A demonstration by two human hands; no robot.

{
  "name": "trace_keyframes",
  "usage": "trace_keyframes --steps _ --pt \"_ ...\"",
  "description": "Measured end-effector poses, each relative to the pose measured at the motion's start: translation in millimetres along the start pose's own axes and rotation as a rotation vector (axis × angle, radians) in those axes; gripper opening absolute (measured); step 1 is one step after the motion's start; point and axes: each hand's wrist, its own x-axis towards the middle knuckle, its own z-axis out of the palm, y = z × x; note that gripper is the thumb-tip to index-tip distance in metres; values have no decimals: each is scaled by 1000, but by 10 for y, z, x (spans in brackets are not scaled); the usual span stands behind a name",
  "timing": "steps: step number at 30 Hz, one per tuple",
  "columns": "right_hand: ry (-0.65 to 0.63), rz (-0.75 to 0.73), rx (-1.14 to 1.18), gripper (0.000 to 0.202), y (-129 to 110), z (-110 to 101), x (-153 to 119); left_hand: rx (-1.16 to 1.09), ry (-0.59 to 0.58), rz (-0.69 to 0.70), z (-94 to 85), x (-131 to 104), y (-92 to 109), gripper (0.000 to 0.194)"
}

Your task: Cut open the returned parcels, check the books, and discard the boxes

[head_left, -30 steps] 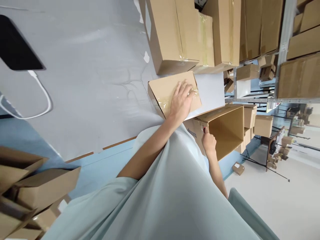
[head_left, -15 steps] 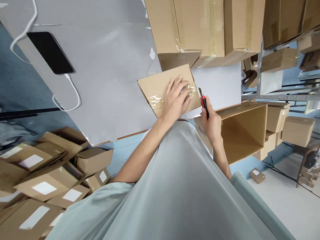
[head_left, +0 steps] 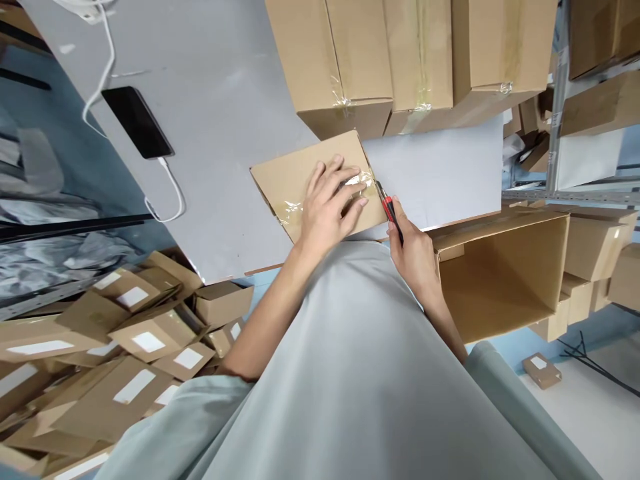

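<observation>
A small cardboard box (head_left: 295, 163) with clear tape across its top lies at the near edge of the grey table (head_left: 215, 120). My left hand (head_left: 327, 203) rests flat on top of it, fingers stretched out and somewhat apart over the tape. In my right hand (head_left: 415, 257) is a red and black box cutter (head_left: 390, 208), its blade out. The blade is at the box's right side, by the end of the tape; whether it has cut in cannot be made out.
Large taped cartons (head_left: 420, 60) stand along the table's far side. A phone (head_left: 137, 122) on a white cable lies to the left. Below the table's right edge is an open empty carton (head_left: 500, 280). Labelled boxes (head_left: 145, 340) are heaped at lower left; metal shelving (head_left: 555, 120) stands right.
My right hand has brought the box cutter from beside the box to its right side, at the tape. My left hand stays on the box. The whole view has shifted slightly.
</observation>
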Motion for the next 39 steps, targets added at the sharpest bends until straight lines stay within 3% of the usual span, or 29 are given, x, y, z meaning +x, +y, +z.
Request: trace_keyframes --steps 17,25,29,35,39 --pt "-39 50 -70 64 -170 -110 -74 -13 5 -19 -6 -2 25 35" --pt "-50 117 -210 66 -432 -59 99 -34 5 -16 2 6 15 33" --pt "-54 129 -251 66 -474 -59 35 -21 10 -6 -6 22 8 37" --pt "-149 178 -240 62 -427 -284 -229 -16 -10 -7 1 5 21 42" --pt "43 83 -97 64 -257 -506 -330 35 9 -13 -132 -161 -19 47"
